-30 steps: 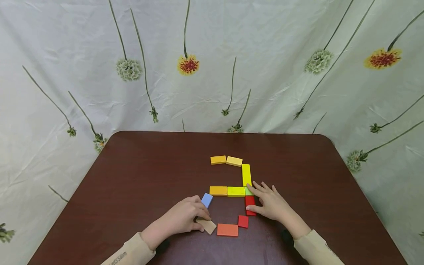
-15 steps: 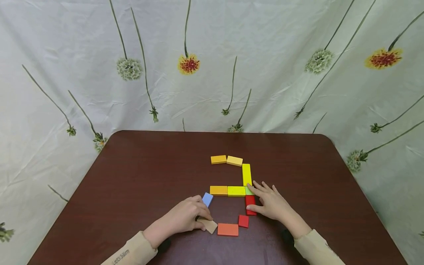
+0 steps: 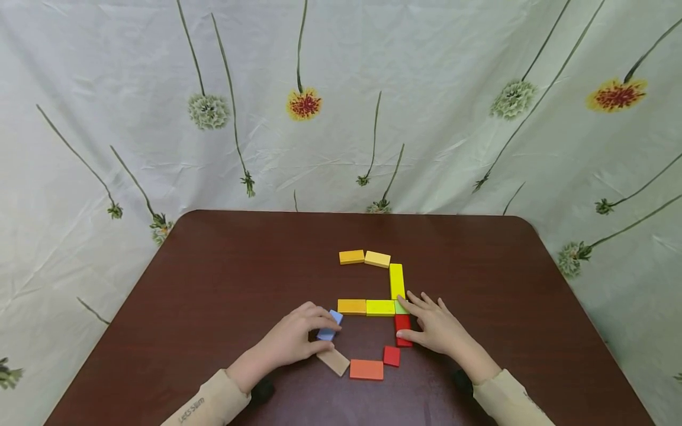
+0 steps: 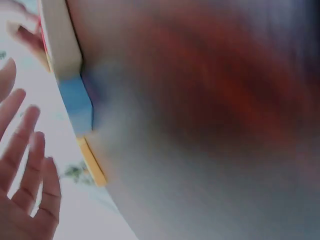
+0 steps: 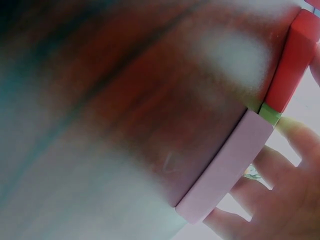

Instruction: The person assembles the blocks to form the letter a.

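Observation:
My left hand (image 3: 293, 336) hovers over a blue block (image 3: 337, 317), fingers reaching across it and thumb by a tan block (image 3: 337, 362). In the left wrist view, the fingers (image 4: 31, 142) are spread and apart from the blue block (image 4: 75, 100). My right hand (image 3: 439, 325) lies with extended fingers at the right side of the layout. Its index finger touches a small green block (image 3: 399, 308); its thumb rests at a long red block (image 3: 402, 323). A pale pink block (image 5: 230, 165) shows beside the fingers in the right wrist view; the hand hides it from the head view.
Flat blocks form a figure on the dark table (image 3: 240, 266): an orange-red block (image 3: 366, 370), a small red one (image 3: 391, 357), yellow blocks (image 3: 396, 280), (image 3: 380, 307) and orange pieces (image 3: 351, 306). A flowered cloth (image 3: 341, 136) hangs behind.
My left hand has let go of the tan block and shifted slightly up and left, its fingers now over the blue block. The right hand stays put.

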Motion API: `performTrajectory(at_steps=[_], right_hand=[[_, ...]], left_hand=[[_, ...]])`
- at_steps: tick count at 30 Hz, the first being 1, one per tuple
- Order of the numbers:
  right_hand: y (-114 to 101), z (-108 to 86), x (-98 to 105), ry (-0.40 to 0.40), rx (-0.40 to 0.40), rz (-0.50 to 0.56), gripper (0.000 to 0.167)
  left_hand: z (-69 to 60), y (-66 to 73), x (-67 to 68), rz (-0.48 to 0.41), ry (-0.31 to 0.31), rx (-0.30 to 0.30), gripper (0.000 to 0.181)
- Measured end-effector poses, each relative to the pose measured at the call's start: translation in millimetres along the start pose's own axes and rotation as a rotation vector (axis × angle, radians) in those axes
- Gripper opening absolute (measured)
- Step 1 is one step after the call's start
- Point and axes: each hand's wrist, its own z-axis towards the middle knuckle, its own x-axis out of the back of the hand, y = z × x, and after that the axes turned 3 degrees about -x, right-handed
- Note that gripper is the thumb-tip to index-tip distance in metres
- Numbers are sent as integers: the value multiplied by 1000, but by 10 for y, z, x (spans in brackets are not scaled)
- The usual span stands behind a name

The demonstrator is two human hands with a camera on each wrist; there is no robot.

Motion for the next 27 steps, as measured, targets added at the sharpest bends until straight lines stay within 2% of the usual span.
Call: performTrajectory(at_steps=[3, 7, 15, 27], right_hand=[[-4, 4, 4, 1, -2, -3, 79], [-5, 4, 5, -3, -3, -7, 79], [-4, 1, 1, -3, -1, -1, 79], [-16, -9, 10, -1, -4, 8, 78]], left_hand=[[7, -54, 36, 22, 9, 104, 42], [3, -110, 59, 9, -69, 180, 58], [27, -142, 46, -122, -209, 226, 79], [94, -117, 45, -102, -282, 260, 85]])
